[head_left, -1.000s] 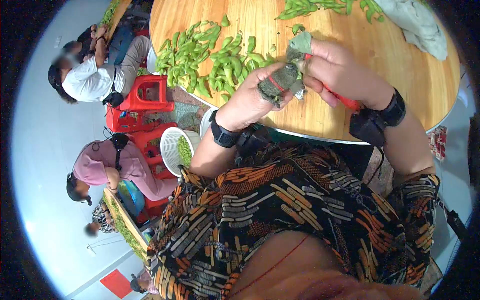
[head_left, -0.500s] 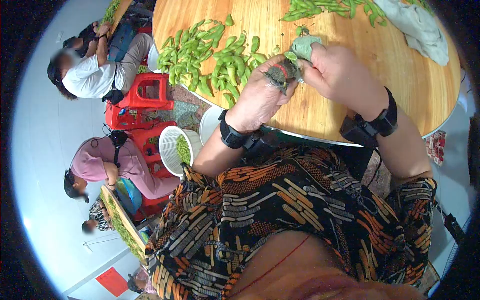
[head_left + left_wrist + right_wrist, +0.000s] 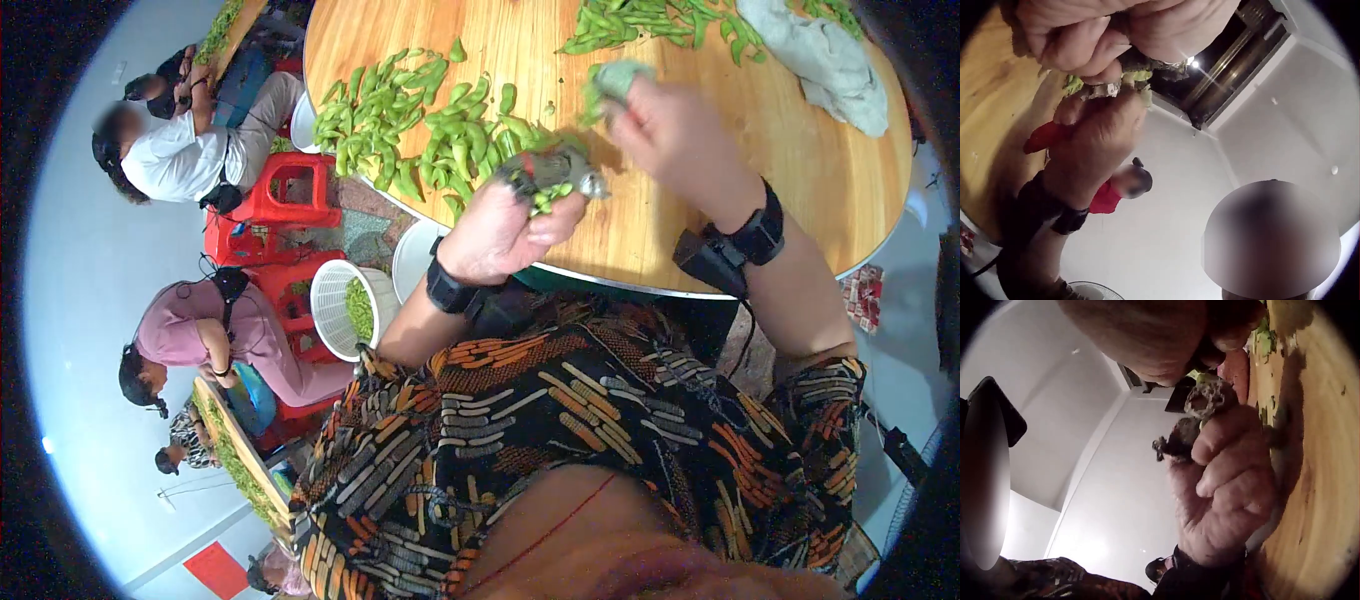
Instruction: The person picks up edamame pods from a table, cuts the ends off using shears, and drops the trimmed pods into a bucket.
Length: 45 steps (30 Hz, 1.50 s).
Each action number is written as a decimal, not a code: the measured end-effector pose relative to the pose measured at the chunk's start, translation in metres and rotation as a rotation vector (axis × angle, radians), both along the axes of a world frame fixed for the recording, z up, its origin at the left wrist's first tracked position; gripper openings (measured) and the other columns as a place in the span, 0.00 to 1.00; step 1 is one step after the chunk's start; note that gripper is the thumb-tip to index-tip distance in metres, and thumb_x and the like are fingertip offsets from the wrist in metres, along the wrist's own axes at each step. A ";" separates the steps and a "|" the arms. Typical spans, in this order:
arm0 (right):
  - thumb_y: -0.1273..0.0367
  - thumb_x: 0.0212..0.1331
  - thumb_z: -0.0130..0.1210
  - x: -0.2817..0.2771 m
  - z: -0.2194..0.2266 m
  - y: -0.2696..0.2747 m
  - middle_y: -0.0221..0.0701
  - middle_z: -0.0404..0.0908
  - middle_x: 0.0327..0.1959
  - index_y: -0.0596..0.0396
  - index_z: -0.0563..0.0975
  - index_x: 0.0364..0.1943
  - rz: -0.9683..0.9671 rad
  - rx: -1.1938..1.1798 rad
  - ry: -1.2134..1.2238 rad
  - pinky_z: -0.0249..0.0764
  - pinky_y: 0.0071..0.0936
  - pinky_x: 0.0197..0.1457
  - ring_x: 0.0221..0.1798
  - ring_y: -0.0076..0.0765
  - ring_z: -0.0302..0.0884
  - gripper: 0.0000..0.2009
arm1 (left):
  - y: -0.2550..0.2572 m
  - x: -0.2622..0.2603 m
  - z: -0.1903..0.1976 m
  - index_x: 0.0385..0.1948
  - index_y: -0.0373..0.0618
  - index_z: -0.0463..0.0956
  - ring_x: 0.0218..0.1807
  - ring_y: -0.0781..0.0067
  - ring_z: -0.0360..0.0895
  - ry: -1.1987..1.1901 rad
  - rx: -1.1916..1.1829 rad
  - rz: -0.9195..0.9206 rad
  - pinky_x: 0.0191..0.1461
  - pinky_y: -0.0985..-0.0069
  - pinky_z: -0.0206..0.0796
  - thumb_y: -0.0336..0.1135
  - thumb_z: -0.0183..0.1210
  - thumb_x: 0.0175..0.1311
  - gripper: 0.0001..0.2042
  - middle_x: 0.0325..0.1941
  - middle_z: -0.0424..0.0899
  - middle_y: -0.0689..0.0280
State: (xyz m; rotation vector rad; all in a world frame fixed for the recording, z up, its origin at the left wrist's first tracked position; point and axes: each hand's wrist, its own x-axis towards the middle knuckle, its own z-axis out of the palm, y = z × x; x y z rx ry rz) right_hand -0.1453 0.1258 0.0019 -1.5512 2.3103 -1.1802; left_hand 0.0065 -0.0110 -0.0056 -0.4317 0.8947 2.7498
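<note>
My left hand point(image 3: 510, 228) is curled over the table's near edge and holds several shelled green soybeans point(image 3: 548, 198). A dark grey cloth cover point(image 3: 520, 172) with a red band wraps its thumb. My right hand point(image 3: 680, 145), blurred, is above and to the right, apart from the left in the head view. Its fingers are bent, with a pale green cloth cover point(image 3: 625, 78) on the thumb or a finger, and at their tips shows a blurred green soybean pod point(image 3: 594, 103). Both wrist views show the hands close together.
Plump soybean pods point(image 3: 375, 115) lie heaped on the left of the round wooden table point(image 3: 690, 255). More green pods point(image 3: 630, 22) and a grey cloth point(image 3: 820, 60) are at the far side. A white basket point(image 3: 335, 310), red stools point(image 3: 290, 185) and seated people are to the left.
The hands worked together at a pod; now the right has drawn away from the left. The left hand has turned, bringing green beans into view at its fingers.
</note>
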 end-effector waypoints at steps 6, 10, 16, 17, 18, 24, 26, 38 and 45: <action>0.71 0.55 0.47 -0.006 -0.005 0.002 0.43 0.73 0.26 0.58 0.71 0.35 -0.051 0.076 0.077 0.68 0.38 0.32 0.30 0.48 0.74 0.07 | -0.017 0.054 -0.006 0.45 0.39 0.67 0.19 0.85 0.63 0.231 -0.510 -0.187 0.20 0.89 0.52 0.32 0.44 0.65 0.10 0.23 0.70 0.69; 0.69 0.55 0.48 -0.036 0.002 0.001 0.45 0.74 0.27 0.59 0.71 0.34 -0.244 0.016 0.144 0.69 0.38 0.33 0.32 0.50 0.73 0.08 | -0.020 0.074 -0.015 0.39 0.41 0.74 0.42 0.80 0.70 0.248 -0.519 -0.456 0.44 0.85 0.62 0.32 0.51 0.62 0.08 0.38 0.77 0.68; 0.65 0.57 0.44 -0.024 -0.005 -0.028 0.45 0.73 0.35 0.60 0.71 0.32 -0.125 0.078 0.367 0.70 0.45 0.35 0.33 0.52 0.74 0.11 | -0.019 0.072 -0.090 0.43 0.38 0.73 0.44 0.75 0.71 -0.070 -0.968 -0.701 0.48 0.78 0.63 0.31 0.51 0.58 0.12 0.42 0.77 0.61; 0.65 0.57 0.44 -0.025 -0.007 -0.029 0.45 0.73 0.35 0.60 0.71 0.32 -0.127 0.079 0.372 0.70 0.45 0.35 0.33 0.52 0.74 0.11 | -0.015 0.063 -0.097 0.47 0.38 0.70 0.50 0.67 0.69 0.132 -1.129 -0.626 0.55 0.73 0.59 0.29 0.50 0.57 0.16 0.48 0.75 0.59; 0.65 0.57 0.44 -0.026 -0.009 -0.030 0.44 0.72 0.37 0.59 0.71 0.33 -0.083 0.154 0.364 0.71 0.45 0.34 0.33 0.52 0.74 0.10 | -0.011 0.057 -0.099 0.52 0.37 0.68 0.57 0.59 0.68 0.338 -1.282 -0.542 0.62 0.69 0.56 0.27 0.50 0.55 0.20 0.54 0.73 0.56; 0.66 0.56 0.47 -0.042 -0.024 -0.026 0.43 0.72 0.31 0.58 0.69 0.32 -0.096 0.128 0.446 0.70 0.42 0.32 0.31 0.50 0.74 0.09 | 0.000 0.054 -0.099 0.52 0.38 0.68 0.58 0.58 0.66 0.387 -1.358 -0.551 0.63 0.69 0.55 0.27 0.50 0.54 0.20 0.55 0.72 0.55; 0.65 0.56 0.49 -0.045 -0.024 -0.021 0.42 0.70 0.27 0.58 0.67 0.31 -0.138 0.161 0.469 0.68 0.40 0.31 0.30 0.50 0.72 0.10 | 0.003 0.053 -0.098 0.52 0.38 0.67 0.58 0.57 0.66 0.406 -1.390 -0.560 0.63 0.68 0.54 0.27 0.51 0.54 0.21 0.56 0.71 0.55; 0.67 0.54 0.50 -0.035 -0.026 -0.029 0.43 0.72 0.31 0.57 0.69 0.35 -0.040 0.075 0.483 0.69 0.39 0.33 0.32 0.49 0.72 0.09 | 0.019 0.052 -0.037 0.50 0.40 0.69 0.56 0.52 0.66 0.451 -1.431 -0.654 0.61 0.67 0.56 0.32 0.51 0.57 0.18 0.54 0.71 0.51; 0.68 0.57 0.45 -0.040 0.002 -0.007 0.23 0.67 0.22 0.55 0.71 0.37 0.054 -0.143 -0.492 0.62 0.22 0.24 0.23 0.21 0.65 0.08 | 0.010 0.038 0.021 0.44 0.41 0.73 0.44 0.77 0.73 0.370 -0.920 -0.468 0.50 0.78 0.64 0.30 0.53 0.61 0.11 0.41 0.78 0.67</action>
